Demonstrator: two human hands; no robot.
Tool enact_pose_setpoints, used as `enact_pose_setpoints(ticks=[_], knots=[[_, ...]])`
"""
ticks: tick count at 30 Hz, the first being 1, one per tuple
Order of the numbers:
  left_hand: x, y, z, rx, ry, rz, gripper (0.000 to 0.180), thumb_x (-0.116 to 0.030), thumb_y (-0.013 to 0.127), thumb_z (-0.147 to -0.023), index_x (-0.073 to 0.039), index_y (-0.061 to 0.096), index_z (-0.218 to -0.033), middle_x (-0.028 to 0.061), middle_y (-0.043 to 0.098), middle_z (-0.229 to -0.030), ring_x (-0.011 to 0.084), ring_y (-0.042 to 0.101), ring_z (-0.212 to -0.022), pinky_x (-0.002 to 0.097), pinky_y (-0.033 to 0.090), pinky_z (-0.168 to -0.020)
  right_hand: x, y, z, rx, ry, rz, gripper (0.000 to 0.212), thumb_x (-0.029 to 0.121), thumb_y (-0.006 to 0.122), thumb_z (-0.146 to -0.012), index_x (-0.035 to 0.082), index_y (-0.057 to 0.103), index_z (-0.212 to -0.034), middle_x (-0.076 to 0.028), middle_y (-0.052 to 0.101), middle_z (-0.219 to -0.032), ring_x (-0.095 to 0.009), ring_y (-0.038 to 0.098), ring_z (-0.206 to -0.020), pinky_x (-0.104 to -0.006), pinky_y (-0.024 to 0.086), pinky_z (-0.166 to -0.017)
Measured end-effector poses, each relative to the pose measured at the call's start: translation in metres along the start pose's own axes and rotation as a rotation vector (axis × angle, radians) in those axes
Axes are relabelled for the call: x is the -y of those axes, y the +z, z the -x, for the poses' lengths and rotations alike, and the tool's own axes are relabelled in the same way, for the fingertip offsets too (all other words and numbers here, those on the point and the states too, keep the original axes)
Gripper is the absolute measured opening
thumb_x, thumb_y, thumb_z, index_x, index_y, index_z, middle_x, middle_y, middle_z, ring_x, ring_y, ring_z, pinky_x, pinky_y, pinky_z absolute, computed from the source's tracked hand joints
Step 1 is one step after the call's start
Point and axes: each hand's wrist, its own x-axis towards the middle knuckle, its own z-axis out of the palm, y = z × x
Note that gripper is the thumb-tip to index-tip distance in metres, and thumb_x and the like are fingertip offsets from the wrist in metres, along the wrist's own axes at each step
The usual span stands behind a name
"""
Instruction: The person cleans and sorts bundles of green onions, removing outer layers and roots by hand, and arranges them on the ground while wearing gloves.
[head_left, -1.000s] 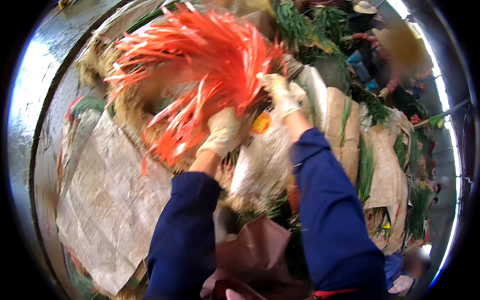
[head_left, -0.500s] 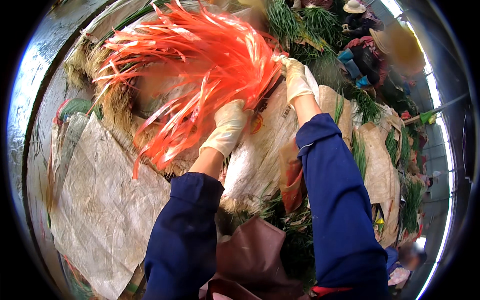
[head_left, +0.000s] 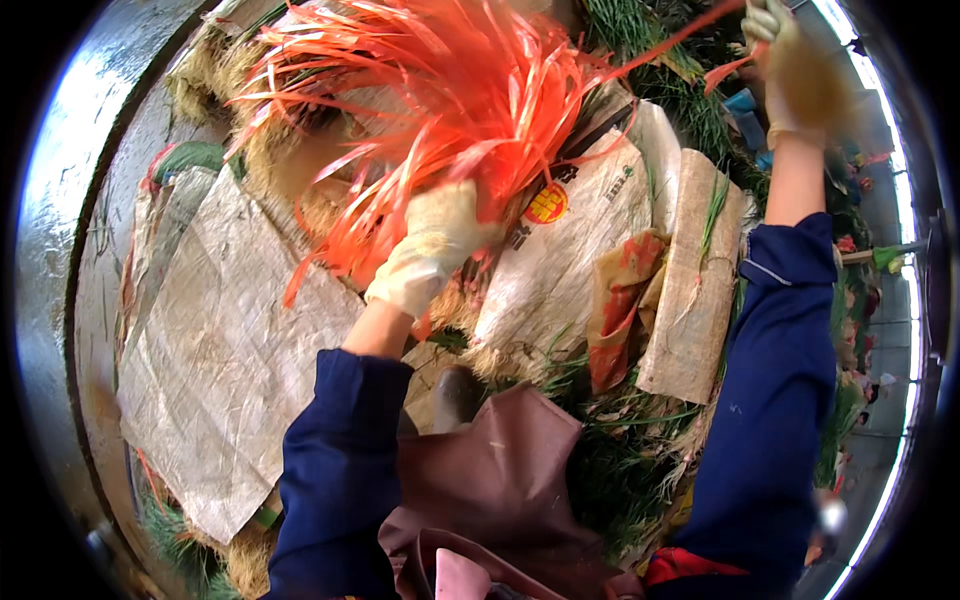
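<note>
A large bundle of shiny orange-red plastic strips (head_left: pixel 530 100) fans out across the upper middle. My left hand (head_left: pixel 440 235), in a pale rubber glove, is closed at its lower side, with strips covering the fingers. Out at the upper right is my right hand (head_left: pixel 775 60), gloved too and partly behind a blurred patch. Its fingers are closed on a thin orange-red strip (head_left: pixel 672 42) that stretches taut back to the bundle. A short loose end of strip hangs beside that hand.
Printed woven sacks (head_left: pixel 560 270) lie under the bundle, and a rolled sack (head_left: pixel 690 290) is to their right. A large pale sheet (head_left: pixel 220 350) spreads at left. Green grass-like stalks (head_left: pixel 640 450) lie near my brown apron (head_left: pixel 490 450). A dark boot (head_left: pixel 457 395) shows below.
My right hand has moved away from the bundle's tied-looking end to the upper right, drawing a strip out. My left hand stays at the bundle, shifted slightly in view.
</note>
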Motion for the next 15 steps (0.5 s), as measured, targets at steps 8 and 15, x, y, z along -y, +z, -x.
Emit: enact_pose_setpoints(ticks=[8,15], knots=[[0.091,-0.110,0.155,0.055,0.929,1.985,0.062,-0.051,0.043,-0.087,0.001,0.044,-0.122,0.0063,0.057,-0.106,0.0197,0.053,-0.095,0.0359,0.038,-0.091,-0.211,0.248,0.011,0.778,0.665,0.975,0.022,0.022,0.054,-0.089,0.005,0.062,-0.100,-0.002,0.060,-0.073,-0.008,0.054,-0.055,-0.0241,0.045,-0.052],[0.357,-0.023,0.385,-0.734,0.644,2.485,0.044,-0.003,0.054,-0.084,0.001,0.042,-0.126,-0.0032,0.051,-0.075,0.0083,0.047,-0.063,0.0258,0.042,-0.072,-0.345,0.317,0.030,1.060,0.892,0.869,0.020,0.024,0.052,-0.087,0.010,0.066,-0.093,0.000,0.058,-0.061,-0.010,0.050,-0.054,-0.0257,0.040,-0.052]])
